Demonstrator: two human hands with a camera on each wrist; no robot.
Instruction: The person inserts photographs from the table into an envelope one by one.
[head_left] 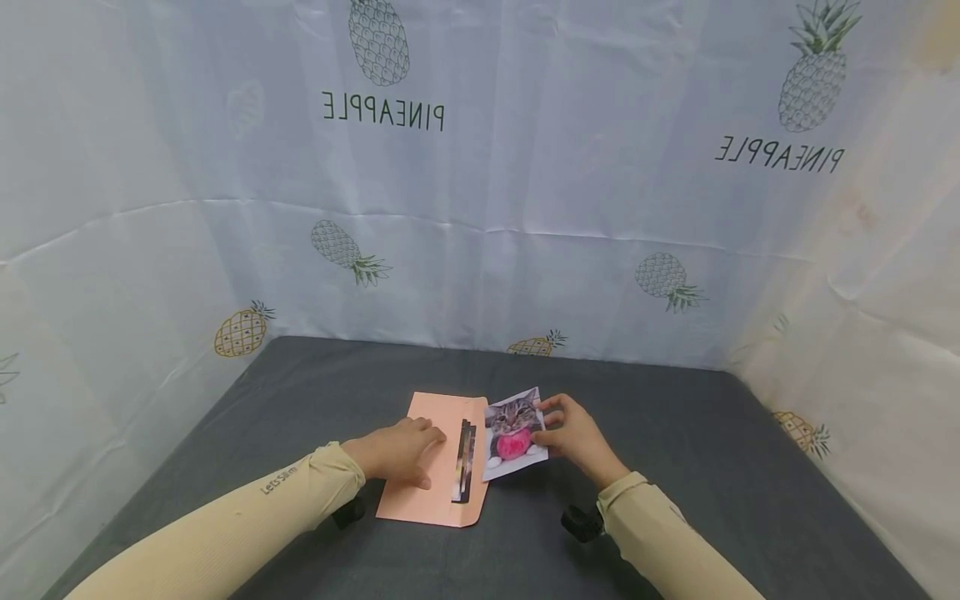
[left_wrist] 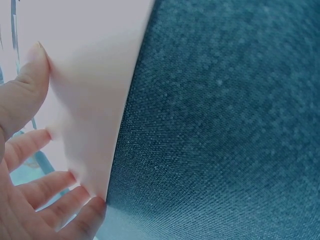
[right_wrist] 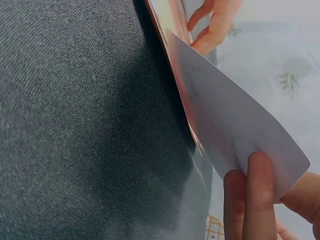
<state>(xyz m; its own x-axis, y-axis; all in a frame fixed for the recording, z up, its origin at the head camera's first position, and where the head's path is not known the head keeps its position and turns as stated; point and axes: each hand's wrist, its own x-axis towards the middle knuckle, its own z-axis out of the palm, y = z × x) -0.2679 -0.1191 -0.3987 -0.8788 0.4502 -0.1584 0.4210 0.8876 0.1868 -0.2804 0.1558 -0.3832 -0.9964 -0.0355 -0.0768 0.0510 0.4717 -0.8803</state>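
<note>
A peach paper envelope [head_left: 427, 492] lies flat on the dark grey table [head_left: 675, 433]. My left hand [head_left: 401, 450] rests on top of it with fingers spread, pressing it down; the left wrist view shows the fingers [left_wrist: 35, 165] on the pale envelope [left_wrist: 90, 90]. My right hand [head_left: 573, 433] pinches the right edge of a photo of a cat with a pink heart [head_left: 513, 433], whose left edge meets the envelope's open side. Dark edges of other photos [head_left: 465, 462] show in the opening. In the right wrist view the photo's white back [right_wrist: 235, 130] is held by my fingertips [right_wrist: 250, 195].
White curtains printed with pineapples [head_left: 525, 167] enclose the table at the back and both sides. Bare dark cloth [head_left: 712, 467] stretches to the right of my hands and in front of the envelope.
</note>
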